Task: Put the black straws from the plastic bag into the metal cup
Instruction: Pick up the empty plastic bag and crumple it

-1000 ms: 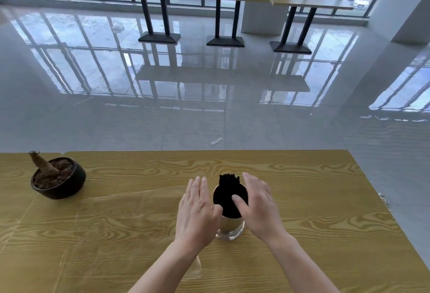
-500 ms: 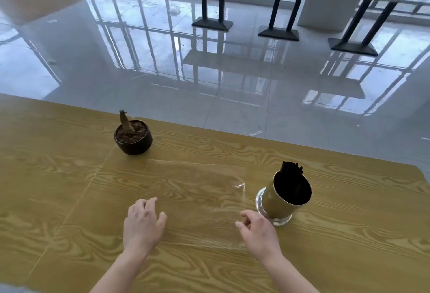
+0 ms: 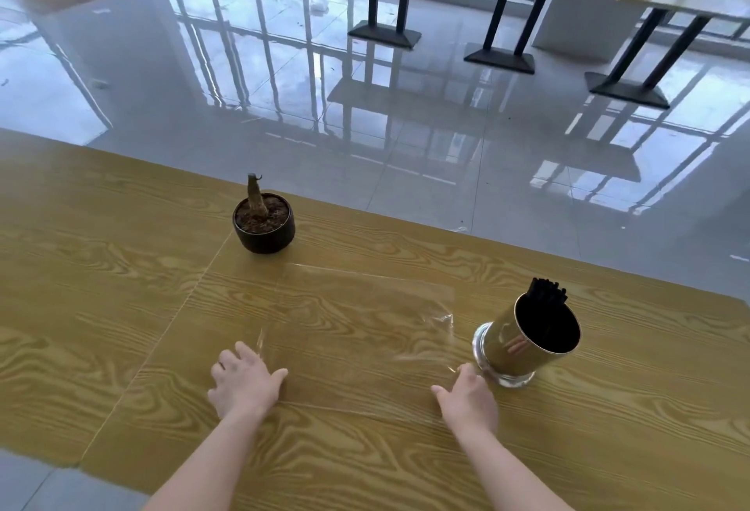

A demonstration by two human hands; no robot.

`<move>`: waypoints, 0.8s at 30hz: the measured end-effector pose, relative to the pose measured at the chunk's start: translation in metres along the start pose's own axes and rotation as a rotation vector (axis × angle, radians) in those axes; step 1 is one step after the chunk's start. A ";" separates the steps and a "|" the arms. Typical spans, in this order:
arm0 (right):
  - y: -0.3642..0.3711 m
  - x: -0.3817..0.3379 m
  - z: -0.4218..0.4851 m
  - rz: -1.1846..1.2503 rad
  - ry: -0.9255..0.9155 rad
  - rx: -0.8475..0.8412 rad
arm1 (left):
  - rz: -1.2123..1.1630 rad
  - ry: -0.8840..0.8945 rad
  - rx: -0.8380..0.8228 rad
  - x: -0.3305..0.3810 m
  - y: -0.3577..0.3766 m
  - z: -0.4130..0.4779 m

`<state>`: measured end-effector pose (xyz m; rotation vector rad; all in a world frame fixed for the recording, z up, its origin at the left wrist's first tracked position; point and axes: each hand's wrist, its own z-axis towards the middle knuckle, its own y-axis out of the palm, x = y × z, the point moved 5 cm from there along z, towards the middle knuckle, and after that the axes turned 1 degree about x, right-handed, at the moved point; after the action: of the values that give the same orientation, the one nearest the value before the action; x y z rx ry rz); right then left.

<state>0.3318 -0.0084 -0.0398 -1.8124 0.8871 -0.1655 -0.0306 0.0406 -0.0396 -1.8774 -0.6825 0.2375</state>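
The black straws [image 3: 546, 294] are standing in the metal cup [image 3: 523, 342], their tips showing above its far rim. The cup is sitting on the wooden table [image 3: 121, 307], at about four o'clock from the table's middle. The clear plastic bag [image 3: 357, 319] is lying flat and looks empty, between the two hands. The left hand [image 3: 243, 382] is resting at the bag's corner at eight o'clock, fingers spread and relaxed, pressing down and not gripping. The right hand [image 3: 466, 393] is lying at the bag's corner at four o'clock, just beside the cup's base; whether it is pinching the plastic, I cannot tell. A small black plant pot [image 3: 264, 224] is standing at eleven o'clock, well apart from the cup.
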 end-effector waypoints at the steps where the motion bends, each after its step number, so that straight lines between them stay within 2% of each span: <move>1: 0.002 -0.001 0.001 0.030 0.023 -0.008 | -0.006 -0.007 0.000 -0.001 0.001 0.000; 8: 0.005 -0.002 0.006 0.298 0.110 -0.003 | -0.234 -0.110 -0.057 -0.013 0.005 0.012; 13: -0.011 -0.016 0.000 0.362 0.027 0.127 | -0.722 -0.154 -0.083 -0.013 0.007 0.007; 18: -0.043 -0.055 -0.020 0.251 -0.199 0.270 | -1.197 -0.147 -0.323 -0.006 0.003 -0.015; 21: -0.057 -0.096 -0.048 0.260 -0.409 0.372 | -1.190 -0.040 -0.329 0.000 -0.005 -0.035; 24: -0.048 -0.139 -0.083 0.249 -0.646 0.370 | -1.252 0.037 -0.357 0.013 -0.007 -0.060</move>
<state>0.2147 0.0252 0.0771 -1.2725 0.5596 0.3764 0.0055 0.0023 -0.0067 -1.4216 -1.7925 -0.7578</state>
